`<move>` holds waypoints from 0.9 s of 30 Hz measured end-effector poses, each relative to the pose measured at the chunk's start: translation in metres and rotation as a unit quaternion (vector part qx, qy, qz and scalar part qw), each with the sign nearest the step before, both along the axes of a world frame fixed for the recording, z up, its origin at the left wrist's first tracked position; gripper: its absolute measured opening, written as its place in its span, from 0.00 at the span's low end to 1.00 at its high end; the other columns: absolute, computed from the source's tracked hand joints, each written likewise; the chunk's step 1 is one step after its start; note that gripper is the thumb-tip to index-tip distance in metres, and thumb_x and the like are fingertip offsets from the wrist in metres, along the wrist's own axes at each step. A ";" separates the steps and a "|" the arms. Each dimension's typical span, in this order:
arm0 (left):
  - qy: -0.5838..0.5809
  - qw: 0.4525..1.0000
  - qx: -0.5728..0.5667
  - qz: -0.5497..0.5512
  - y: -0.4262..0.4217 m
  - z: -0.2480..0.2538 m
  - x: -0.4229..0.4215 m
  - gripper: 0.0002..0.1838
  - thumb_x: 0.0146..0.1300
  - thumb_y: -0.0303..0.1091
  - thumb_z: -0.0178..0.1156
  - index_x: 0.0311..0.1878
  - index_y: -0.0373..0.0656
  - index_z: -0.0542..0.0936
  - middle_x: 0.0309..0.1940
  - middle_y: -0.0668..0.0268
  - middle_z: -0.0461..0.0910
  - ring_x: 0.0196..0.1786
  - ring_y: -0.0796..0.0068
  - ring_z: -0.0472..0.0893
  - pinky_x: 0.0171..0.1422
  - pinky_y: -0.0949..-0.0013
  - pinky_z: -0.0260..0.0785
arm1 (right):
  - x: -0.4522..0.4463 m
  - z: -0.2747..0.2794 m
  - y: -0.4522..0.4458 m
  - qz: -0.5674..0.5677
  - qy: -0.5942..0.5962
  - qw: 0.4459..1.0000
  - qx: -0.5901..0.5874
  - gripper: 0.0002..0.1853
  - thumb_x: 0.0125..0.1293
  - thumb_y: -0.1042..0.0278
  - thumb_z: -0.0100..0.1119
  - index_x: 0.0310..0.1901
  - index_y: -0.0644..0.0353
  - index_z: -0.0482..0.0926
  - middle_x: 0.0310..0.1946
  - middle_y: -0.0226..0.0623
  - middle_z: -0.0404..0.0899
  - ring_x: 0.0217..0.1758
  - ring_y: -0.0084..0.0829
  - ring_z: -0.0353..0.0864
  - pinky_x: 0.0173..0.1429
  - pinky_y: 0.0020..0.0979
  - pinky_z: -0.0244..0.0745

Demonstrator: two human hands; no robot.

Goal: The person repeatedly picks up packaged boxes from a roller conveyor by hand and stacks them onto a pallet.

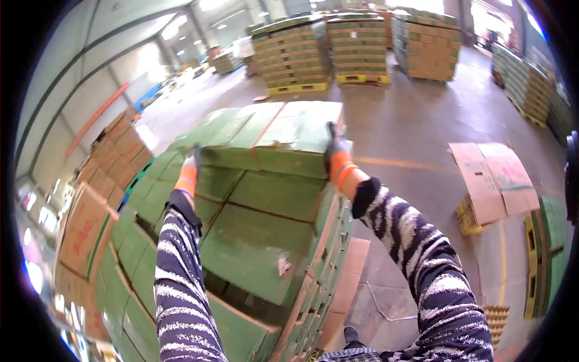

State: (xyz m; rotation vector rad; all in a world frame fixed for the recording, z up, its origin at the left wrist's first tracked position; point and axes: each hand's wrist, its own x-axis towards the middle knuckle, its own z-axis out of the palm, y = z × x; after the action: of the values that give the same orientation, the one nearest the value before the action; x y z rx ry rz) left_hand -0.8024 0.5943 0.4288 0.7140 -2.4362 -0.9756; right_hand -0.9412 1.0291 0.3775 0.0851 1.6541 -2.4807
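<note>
A long green carton [295, 160] with a pale, shiny top lies across the far end of a stack of green cartons [259, 241]. My right hand [335, 146], in a dark glove with an orange cuff, grips its right end, with fingers up along the side. Farther left, my left hand [193, 158], gloved alike, holds the near left part of the same carton; its fingers are partly hidden. Below and between my arms lie the flat tops of more green cartons, with dark gaps between them and a small torn patch on one.
Brown cartons [84, 232] stand at the left. Loaded pallets [289, 57] line the back. To the right, an opened flat carton [494, 181] rests on a yellow crate [467, 217]. A cardboard sheet [350, 271] leans beside the stack, and a thin pale strip [383, 308] lies on the floor.
</note>
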 end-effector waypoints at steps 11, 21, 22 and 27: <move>-0.134 0.950 0.164 -0.228 0.110 0.012 0.043 0.26 0.70 0.45 0.47 0.67 0.43 0.64 0.59 0.66 0.72 0.62 0.72 0.70 0.64 0.67 0.64 | -0.137 -0.052 -0.081 -0.033 0.480 0.872 -0.092 0.25 0.73 0.65 0.40 0.68 0.66 0.56 0.69 0.41 0.54 0.72 0.33 0.54 0.74 0.34 0.49; -0.096 0.990 0.052 -0.091 0.147 0.013 0.153 0.27 0.64 0.38 0.59 0.65 0.44 0.68 0.63 0.58 0.68 0.65 0.65 0.68 0.69 0.65 0.58 | -0.072 0.060 -0.345 0.441 0.607 0.632 -0.193 0.36 0.68 0.46 0.34 0.67 0.71 0.56 0.67 0.49 0.58 0.72 0.42 0.55 0.75 0.39 0.42; -0.030 0.991 0.102 -0.083 0.154 -0.012 0.248 0.27 0.63 0.34 0.59 0.65 0.40 0.67 0.63 0.59 0.68 0.66 0.68 0.67 0.69 0.66 0.56 | 0.021 0.067 -0.344 0.470 0.662 0.530 -0.244 0.41 0.65 0.39 0.39 0.66 0.71 0.57 0.66 0.51 0.60 0.71 0.44 0.56 0.74 0.42 0.44; 0.319 0.855 0.163 0.376 0.225 -0.155 0.524 0.24 0.71 0.39 0.46 0.66 0.35 0.64 0.63 0.60 0.68 0.65 0.70 0.67 0.68 0.68 0.58 | 0.323 0.118 -0.338 0.471 0.854 0.174 -0.138 0.42 0.54 0.36 0.60 0.60 0.65 0.67 0.60 0.51 0.66 0.63 0.50 0.65 0.69 0.43 0.53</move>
State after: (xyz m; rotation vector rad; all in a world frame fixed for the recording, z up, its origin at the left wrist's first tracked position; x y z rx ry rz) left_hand -0.2782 0.8198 0.2740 1.1163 -1.2518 -1.0546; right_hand -0.6178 0.6910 0.4953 -3.1909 0.2070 -0.6799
